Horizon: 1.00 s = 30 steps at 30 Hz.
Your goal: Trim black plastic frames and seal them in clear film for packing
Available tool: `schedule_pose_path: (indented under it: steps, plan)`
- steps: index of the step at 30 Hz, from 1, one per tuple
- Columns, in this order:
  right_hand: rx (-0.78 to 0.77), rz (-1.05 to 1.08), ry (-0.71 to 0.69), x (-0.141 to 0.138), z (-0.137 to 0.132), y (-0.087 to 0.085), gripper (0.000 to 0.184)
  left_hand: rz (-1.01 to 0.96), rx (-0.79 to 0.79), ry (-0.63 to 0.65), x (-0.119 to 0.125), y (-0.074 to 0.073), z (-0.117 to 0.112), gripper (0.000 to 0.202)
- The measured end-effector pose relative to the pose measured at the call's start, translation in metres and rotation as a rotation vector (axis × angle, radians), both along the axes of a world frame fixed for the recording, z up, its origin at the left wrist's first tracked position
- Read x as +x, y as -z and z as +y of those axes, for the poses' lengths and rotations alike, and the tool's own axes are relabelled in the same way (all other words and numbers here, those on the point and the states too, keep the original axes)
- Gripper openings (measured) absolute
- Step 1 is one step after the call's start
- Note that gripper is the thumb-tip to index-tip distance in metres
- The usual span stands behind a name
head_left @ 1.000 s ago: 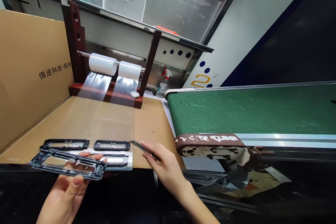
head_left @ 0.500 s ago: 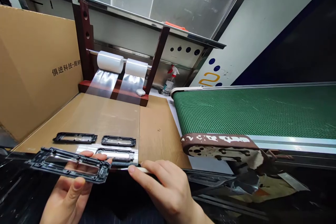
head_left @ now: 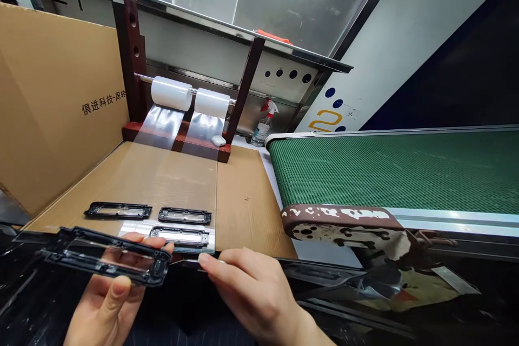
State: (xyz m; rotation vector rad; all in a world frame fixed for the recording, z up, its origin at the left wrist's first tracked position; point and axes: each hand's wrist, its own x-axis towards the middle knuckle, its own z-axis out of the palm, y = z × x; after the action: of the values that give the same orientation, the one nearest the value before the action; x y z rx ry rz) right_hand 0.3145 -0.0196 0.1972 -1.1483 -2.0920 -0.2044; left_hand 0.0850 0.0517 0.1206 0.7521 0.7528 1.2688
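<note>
My left hand (head_left: 105, 303) holds a black plastic frame with a long rectangular window (head_left: 107, 255) up near the lower left, fingers beneath it. To its right, my right hand (head_left: 253, 289) pinches a slim tool (head_left: 190, 263), mostly hidden by the fingers, with its thin tip pointing toward the held frame and not touching it. Beyond the hands, several similar black frames lie flat on the cardboard: one at left (head_left: 117, 211), one at right (head_left: 184, 215), and one nearest me (head_left: 179, 237), resting on a clear film strip (head_left: 133, 228).
A cardboard sheet (head_left: 247, 200) forms the work surface, with a printed cardboard wall (head_left: 60, 102) at left. Behind stands a dark wooden stand (head_left: 243, 92) with two white film rolls (head_left: 171, 93). A spray bottle (head_left: 263, 128) stands behind it. A green conveyor belt (head_left: 385, 173) runs along the right.
My right hand has dropped toward the near edge, and its tool now points left at the held frame. The held frame has tilted slightly. The whole view has shifted a little.
</note>
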Motion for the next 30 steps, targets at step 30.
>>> schedule_pose_path:
  steps: [30]
  plan:
    - [-1.142,0.916,-0.194,0.015,0.032,0.04,0.04,0.088,0.328,-0.005,0.009,0.014,0.033,0.032]
